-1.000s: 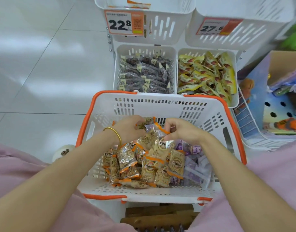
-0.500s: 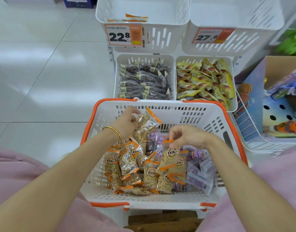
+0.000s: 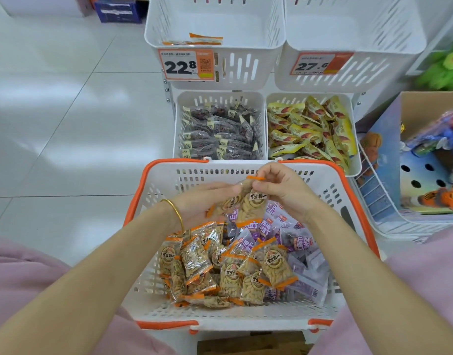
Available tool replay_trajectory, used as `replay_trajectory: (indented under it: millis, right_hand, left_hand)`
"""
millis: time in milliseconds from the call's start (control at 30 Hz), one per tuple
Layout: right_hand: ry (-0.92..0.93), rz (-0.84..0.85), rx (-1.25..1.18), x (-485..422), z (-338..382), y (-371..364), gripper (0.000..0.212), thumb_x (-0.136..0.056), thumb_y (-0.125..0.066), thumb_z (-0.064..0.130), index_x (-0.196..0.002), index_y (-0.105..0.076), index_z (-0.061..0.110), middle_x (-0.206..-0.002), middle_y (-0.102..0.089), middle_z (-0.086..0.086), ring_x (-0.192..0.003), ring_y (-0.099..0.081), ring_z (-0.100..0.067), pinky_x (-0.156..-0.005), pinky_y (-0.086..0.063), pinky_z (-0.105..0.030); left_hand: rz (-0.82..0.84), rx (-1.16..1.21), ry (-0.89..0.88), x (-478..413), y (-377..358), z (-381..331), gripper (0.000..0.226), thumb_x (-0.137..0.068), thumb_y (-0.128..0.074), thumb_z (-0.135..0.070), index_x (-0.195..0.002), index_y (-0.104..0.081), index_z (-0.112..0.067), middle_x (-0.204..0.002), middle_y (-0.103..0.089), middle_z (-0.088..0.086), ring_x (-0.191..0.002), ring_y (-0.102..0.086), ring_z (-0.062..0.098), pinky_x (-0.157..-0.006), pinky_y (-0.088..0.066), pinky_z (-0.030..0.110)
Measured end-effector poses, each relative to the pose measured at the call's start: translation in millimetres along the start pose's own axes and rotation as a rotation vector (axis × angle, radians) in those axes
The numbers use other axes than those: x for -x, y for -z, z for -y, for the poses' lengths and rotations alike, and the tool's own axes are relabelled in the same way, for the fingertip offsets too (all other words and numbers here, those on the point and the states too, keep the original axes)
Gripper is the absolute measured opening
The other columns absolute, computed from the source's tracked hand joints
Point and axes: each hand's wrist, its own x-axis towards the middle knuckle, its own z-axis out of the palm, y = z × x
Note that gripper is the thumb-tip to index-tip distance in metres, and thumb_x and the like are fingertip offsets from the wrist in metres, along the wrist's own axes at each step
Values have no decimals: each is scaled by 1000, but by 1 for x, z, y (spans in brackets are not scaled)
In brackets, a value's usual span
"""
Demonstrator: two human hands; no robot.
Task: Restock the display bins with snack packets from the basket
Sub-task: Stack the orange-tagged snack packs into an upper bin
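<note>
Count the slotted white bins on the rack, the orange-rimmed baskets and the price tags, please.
Bins: 4
Basket: 1
Price tags: 2
Total: 7

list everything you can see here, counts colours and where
basket: one, white with orange rim, in front of the person
seed packets: many, clear with orange ends, basket's left side
purple packets: several, basket's right side
held packets: two, orange-ended, above the basket, one per hand
dark packets: many, lower left bin
yellow packets: many, lower right bin
upper bins: two, white; left one holds a few orange packets, right one's contents hidden
price tags: two, orange and white, 22.8 and 27.6
toy box: one, cardboard, far right
bangle: one, gold, left wrist
left hand: holds one packet
right hand: pinches the other's top edge
</note>
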Motion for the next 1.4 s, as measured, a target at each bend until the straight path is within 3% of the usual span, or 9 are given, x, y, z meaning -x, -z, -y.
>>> replay_trajectory:
  millis: [200, 300, 467, 800, 900, 1000, 1133, 1267, 1400]
  right_hand:
    - [-20, -139, -117, -1, 13, 3, 8, -89, -60, 9, -83, -62, 15, -81, -70, 4, -68, -61, -7, -62, -47, -25]
    - [-64, -127, -102, 1, 16, 7, 10, -91, -57, 9, -84, -61, 14, -78, -71, 10, -65, -60, -2, -61, -49, -20]
    - [-93, -132, -142, -1, 12, -1, 5, -91, -58, 11, -86, -60, 14, -85, -69, 5, -72, -55, -9, -68, -43, -30]
    - [108, 3, 243, 3, 22, -9, 16, -85, -65, 4, -79, -56, 15, -118, -62, 4, -95, -64, -10, -74, -50, -18]
    - [89, -114, 185, 3, 20, -12, 15, -86, -66, 8, -79, -55, 16, -89, -63, -1, -74, -60, -7, -62, -45, -16]
    - [69, -191, 184, 1, 20, -11, 13, -87, -65, 14, -80, -55, 18, -80, -60, -2, -68, -54, -8, -59, -41, -17]
    - [80, -148, 212, 3, 24, -14, 11, -89, -63, 13, -81, -58, 18, -84, -63, 2, -66, -55, -3, -66, -44, -20]
    - [125, -112, 158, 6, 32, -19, 12, -86, -65, 8, -80, -59, 17, -97, -65, 1, -75, -60, -6, -67, -49, -18]
    - [221, -168, 160, 6, 35, -28, 14, -87, -63, 7, -81, -56, 17, -82, -58, 1, -70, -56, -4, -66, -48, -17]
  left_hand:
    - [-14, 91, -110, 2, 3, 0, 36, -95, -47, -4, -128, -53, -15, -122, -62, 16, -101, -59, 28, -91, -49, 43]
    - [-73, 167, -170, 5, 3, -4, 37, -91, -48, 6, -114, -60, -20, -91, -71, 1, -79, -65, 15, -74, -56, 31]
    - [-159, 288, -139, 3, 5, -9, 32, -92, -48, 3, -118, -56, -13, -104, -61, 10, -83, -60, 20, -82, -53, 39]
    - [-419, -542, -416, 4, 11, -16, 14, -91, -58, -28, -104, -62, -29, -87, -57, -13, -83, -53, 11, -66, -40, 14]
    - [-458, -280, -384, 8, 9, -20, 30, -87, -63, -30, -116, -55, -25, -85, -62, -2, -73, -58, 13, -64, -46, 18]
    - [-325, -28, -374, 8, 6, -21, 43, -86, -64, -5, -121, -45, -21, -92, -69, 1, -84, -68, 17, -77, -56, 30]
    - [-413, -76, -404, 7, 8, -23, 29, -89, -56, 1, -104, -44, -20, -91, -66, 10, -77, -68, 22, -69, -59, 34]
    - [-447, -187, -466, 9, 8, -27, 12, -91, -57, -7, -92, -55, -19, -88, -64, 2, -61, -62, 6, -56, -55, 21]
    - [-329, -77, -426, 12, 4, -28, 8, -90, -60, -20, -96, -64, -23, -90, -61, 15, -77, -58, 25, -72, -58, 30]
